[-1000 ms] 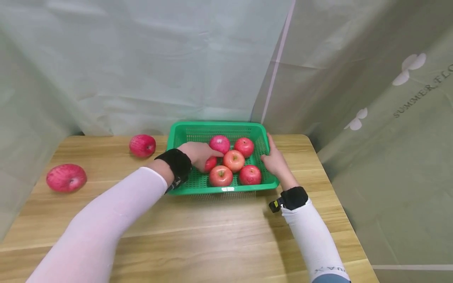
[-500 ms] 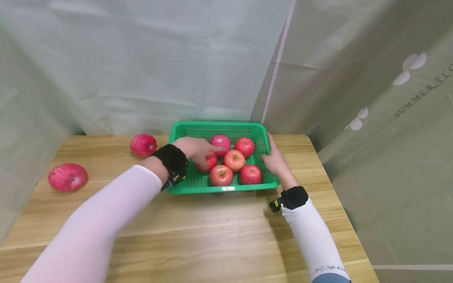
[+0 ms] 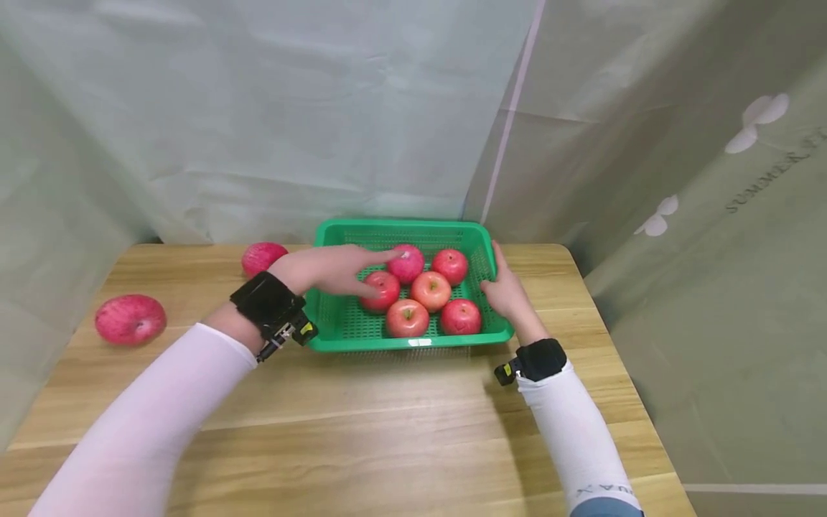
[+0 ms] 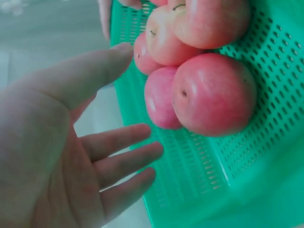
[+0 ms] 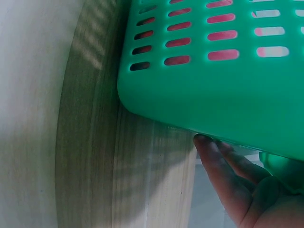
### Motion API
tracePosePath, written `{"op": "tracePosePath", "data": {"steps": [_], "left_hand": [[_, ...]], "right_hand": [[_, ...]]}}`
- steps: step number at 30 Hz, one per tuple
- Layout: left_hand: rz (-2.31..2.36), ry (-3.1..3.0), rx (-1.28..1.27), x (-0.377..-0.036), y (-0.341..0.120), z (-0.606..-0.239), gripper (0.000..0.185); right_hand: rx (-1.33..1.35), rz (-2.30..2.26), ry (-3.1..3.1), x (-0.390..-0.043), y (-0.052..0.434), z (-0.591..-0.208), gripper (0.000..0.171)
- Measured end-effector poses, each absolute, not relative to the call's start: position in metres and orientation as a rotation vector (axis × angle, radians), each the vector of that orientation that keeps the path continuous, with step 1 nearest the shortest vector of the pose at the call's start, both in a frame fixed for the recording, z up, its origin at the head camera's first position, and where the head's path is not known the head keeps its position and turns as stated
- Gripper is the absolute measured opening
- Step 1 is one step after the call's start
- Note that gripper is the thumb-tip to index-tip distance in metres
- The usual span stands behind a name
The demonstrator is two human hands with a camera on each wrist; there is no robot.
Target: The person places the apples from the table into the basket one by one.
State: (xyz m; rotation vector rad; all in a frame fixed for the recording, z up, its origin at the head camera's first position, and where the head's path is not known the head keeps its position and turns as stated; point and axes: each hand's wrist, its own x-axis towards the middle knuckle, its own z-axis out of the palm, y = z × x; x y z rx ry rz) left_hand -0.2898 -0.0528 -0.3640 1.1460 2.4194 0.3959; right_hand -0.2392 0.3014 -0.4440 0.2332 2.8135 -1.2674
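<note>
wooden table (image 3: 388,416) bears green basket (image 3: 336,332) lengthwise left-right, left hand (image 3: 332,267) fingers released, right hand (image 3: 507,294) grasping it.

1. From my head the scene is evenly and softly lit, bright without harsh glare; the apples in the basket (image 3: 413,237) carry small pale highlights.
2. My right arm throws a soft shadow onto the desk (image 3: 388,416) to its left.
3. The head view bends at the edges, and my near sleeve is washed out.
4. My left hand (image 4: 61,161) fills its wrist view, pale and blurred.
5. The right wrist view is soft, dim at its left side.
</note>
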Motion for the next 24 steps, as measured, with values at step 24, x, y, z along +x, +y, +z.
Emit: {"op": "tracePosePath", "data": {"steps": [24], "left_hand": [[0.787, 2.612, 1.273, -0.288, -0.116, -0.381, 0.055]], "right_hand": [[0.206, -1.264, 2.814, -0.240, 0.314, -0.444, 0.093]]}}
